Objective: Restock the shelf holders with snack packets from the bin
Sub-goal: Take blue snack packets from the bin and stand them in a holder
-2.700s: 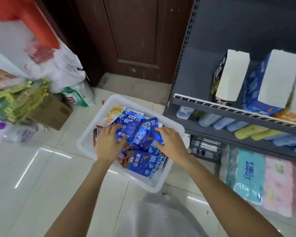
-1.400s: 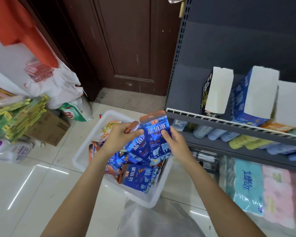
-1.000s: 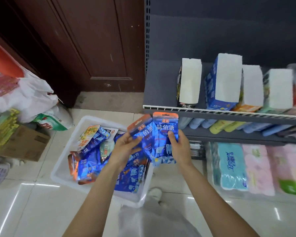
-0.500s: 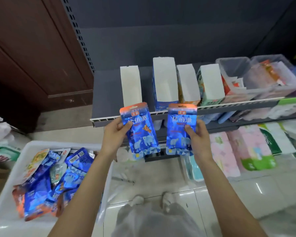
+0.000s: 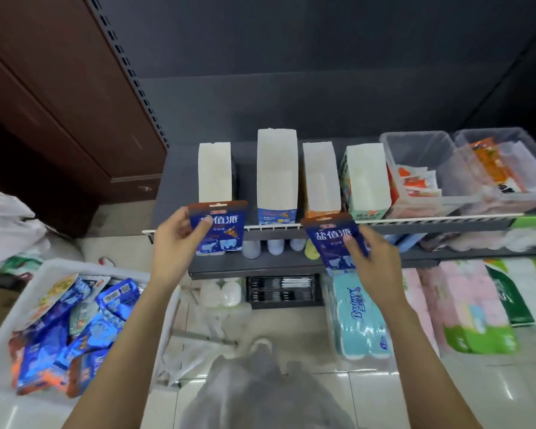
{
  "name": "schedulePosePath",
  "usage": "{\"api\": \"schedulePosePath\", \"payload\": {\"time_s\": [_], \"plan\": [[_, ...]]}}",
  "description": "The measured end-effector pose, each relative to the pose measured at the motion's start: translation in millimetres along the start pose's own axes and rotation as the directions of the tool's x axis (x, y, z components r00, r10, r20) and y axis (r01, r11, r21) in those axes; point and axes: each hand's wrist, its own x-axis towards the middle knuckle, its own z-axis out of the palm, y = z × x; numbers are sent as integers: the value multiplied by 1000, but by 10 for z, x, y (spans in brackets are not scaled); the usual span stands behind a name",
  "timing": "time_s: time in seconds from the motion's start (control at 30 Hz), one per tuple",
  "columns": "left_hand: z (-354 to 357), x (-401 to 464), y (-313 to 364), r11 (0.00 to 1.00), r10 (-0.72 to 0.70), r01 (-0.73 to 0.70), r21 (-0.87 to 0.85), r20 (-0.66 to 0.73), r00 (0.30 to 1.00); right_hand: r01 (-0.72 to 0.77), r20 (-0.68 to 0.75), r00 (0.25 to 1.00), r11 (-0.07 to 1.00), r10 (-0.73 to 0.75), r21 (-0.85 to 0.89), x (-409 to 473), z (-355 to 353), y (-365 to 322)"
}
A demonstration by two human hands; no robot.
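— Two blue packets are up at the shelf (image 5: pixel 415 218), one per hand, and both read "盐值派" in big white characters under an orange top strip with a small logo tab.

— How are they held?

— Left hand (image 5: pixel 175 243) pinches the left packet (image 5: pixel 218 227) by its side, thumb across the front, right before the leftmost white holder (image 5: pixel 214 171). Right hand (image 5: pixel 373 258) pinches the right packet (image 5: pixel 334 243) the same way, lower, tilted a little, below the third holder (image 5: pixel 321 178). Both arms reach forward and up.

— Any other writing?

— A teal tissue pack (image 5: pixel 358 314) on the floor says "Breeze"-like script; I cannot read it surely. More blue packets lie heaped in the white bin (image 5: pixel 10 308) at lower left
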Motion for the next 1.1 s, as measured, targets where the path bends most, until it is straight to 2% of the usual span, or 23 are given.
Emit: {"api": "schedulePosePath", "payload": {"time_s": [0.07,0.1,0.2,0.27,0.37,0.5,0.7,0.9,1.0,1.1], "plan": [[28,136,34,999,-10,9,-44,-29,1000,73,3,997,992,-73,-98,111,20,42],[58,239,53,998,0,-1,-55,-23,1000,61,0,998,994,-61,-87,188,51,39],[168,532,161,995,55,-58,-86,-38,998,-41,-38,998,998,43,42,340,53,-25],[172,780,258,987,85,-93,-134,-63,994,-142,-78,984,969,160,201,461,71,-113],[177,1068,349,984,109,-121,-133,-94,990,-264,-27,944,802,328,535,634,150,-260],[403,1225,267,988,116,-116,-104,-8,993,-345,31,867,555,497,757,793,214,-389],[657,1237,57,994,78,-74,-75,65,995,-339,16,831,484,556,807,829,220,-338],[547,1162,147,975,165,-173,-137,-65,984,-330,-5,830,498,558,802,828,257,-318],[771,1155,218,972,230,-230,-49,-17,973,-314,-21,811,466,584,827,827,223,-296],[937,1164,73,952,256,-270,143,109,960,-279,-39,795,422,605,863,802,153,-228]]}}
